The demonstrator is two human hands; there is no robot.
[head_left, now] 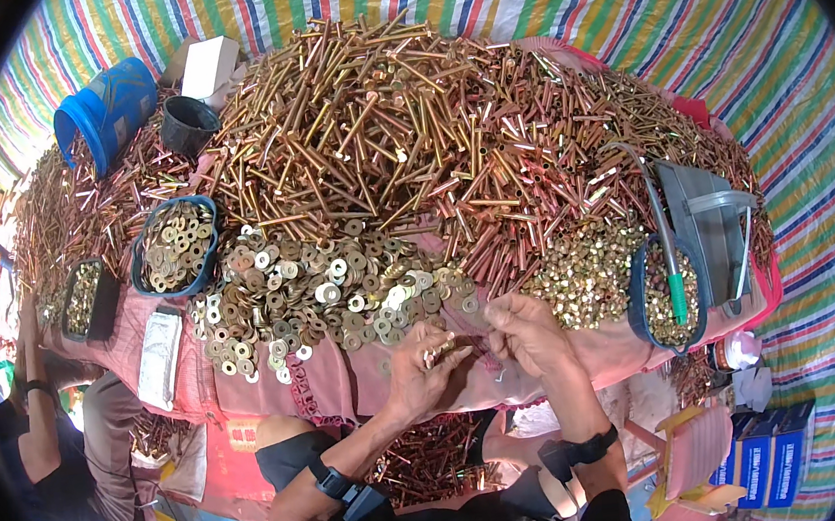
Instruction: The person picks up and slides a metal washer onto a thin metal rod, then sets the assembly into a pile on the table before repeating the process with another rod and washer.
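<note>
My left hand [422,367] is closed in front of the washer pile, its fingers curled round small shiny metal pieces that are too small to name. Close beside it, my right hand [533,336] has thumb and fingers pinched together; whatever lies between them is hidden. Both hands hover over the near edge of the pink cloth [369,381]. Flat round washers [310,289] are heaped just beyond my left hand. Past my right hand are reddish metal sleeves [502,252] and a heap of small gold-coloured nuts [585,279].
Long bolts [354,126] form a large mound at the back. A blue basket of washers [139,262] stands left, near a silver packet [160,358]. Right are a blue tub [636,305], a green-handled tool [677,298] and a grey dustpan [699,203]. Another person's arm [39,422] is far left.
</note>
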